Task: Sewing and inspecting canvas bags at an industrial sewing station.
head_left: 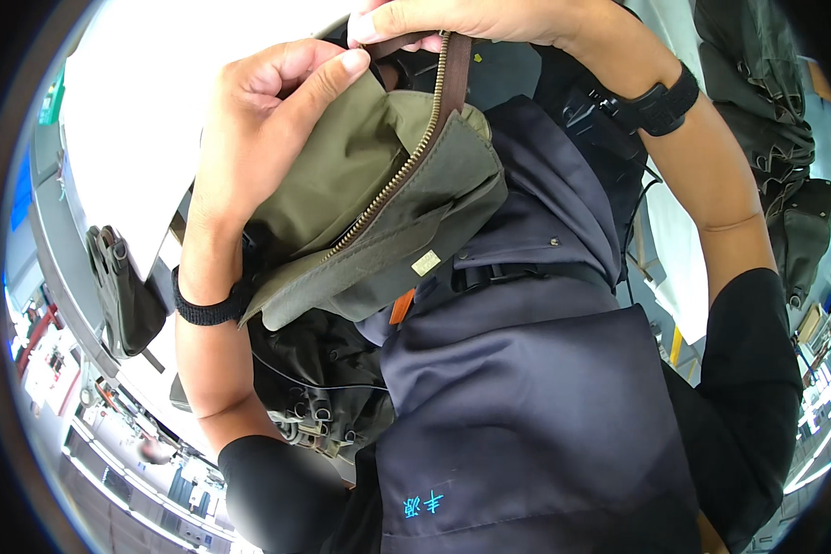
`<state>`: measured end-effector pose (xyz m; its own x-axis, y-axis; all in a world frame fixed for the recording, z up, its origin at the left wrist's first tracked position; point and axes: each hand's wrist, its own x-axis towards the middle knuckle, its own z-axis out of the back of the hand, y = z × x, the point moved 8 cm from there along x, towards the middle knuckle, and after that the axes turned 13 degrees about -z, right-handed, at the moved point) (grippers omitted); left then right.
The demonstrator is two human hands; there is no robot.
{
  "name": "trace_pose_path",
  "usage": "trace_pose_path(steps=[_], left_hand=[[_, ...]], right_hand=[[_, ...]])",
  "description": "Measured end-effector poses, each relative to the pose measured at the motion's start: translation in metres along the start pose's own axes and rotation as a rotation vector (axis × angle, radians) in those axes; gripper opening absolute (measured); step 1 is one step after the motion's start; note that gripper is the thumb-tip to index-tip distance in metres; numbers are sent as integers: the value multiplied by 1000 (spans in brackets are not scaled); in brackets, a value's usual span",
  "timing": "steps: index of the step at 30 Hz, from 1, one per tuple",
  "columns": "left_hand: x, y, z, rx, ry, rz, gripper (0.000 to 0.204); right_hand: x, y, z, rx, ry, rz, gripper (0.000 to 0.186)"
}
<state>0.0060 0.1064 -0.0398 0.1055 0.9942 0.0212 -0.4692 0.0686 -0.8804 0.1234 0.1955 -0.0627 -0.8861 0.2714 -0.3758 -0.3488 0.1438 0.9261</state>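
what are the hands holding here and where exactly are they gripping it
Both hold an olive green bag: the left hand pinches the fabric at its open top edge, and the right hand grips the brown strap by the zipper.

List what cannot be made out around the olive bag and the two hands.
- Head view: the inside of the olive bag, hidden by its own fabric.
- Fingertips of the right hand, cut off by the top edge.
- Fingers of the left hand tucked behind the bag's flap.
- The dark bag beneath, mostly covered by the olive bag and navy apron.
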Motion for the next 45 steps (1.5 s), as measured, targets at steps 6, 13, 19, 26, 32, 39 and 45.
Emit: trace_pose_path(steps=[6,13,19,26,32,39,45], left_hand=[[2,-8,-5,-32,-1,-83,18],[0,-5,0,-88,138,101,22],[-10,-1,9,-212,159,176,32],[-13,1,20,-196,-5,119,16],[-16,-5,18,-88,-36,115,16],[-17,9,23,-297,-13,326,12],[-16,4,19,-222,6,270,19]], right_hand=[[0,-2,1,-16,6,43,23],[-5,3,0,16,59,54,23],[-11,8,4,-35,-6,52,21],[-24,28,0,-276,-134,269,14],[-36,28,-4,-503,-376,571,14],[-47,37,-10,-672,-430,738,13],[-56,42,-14,-644,-442,928,16]])
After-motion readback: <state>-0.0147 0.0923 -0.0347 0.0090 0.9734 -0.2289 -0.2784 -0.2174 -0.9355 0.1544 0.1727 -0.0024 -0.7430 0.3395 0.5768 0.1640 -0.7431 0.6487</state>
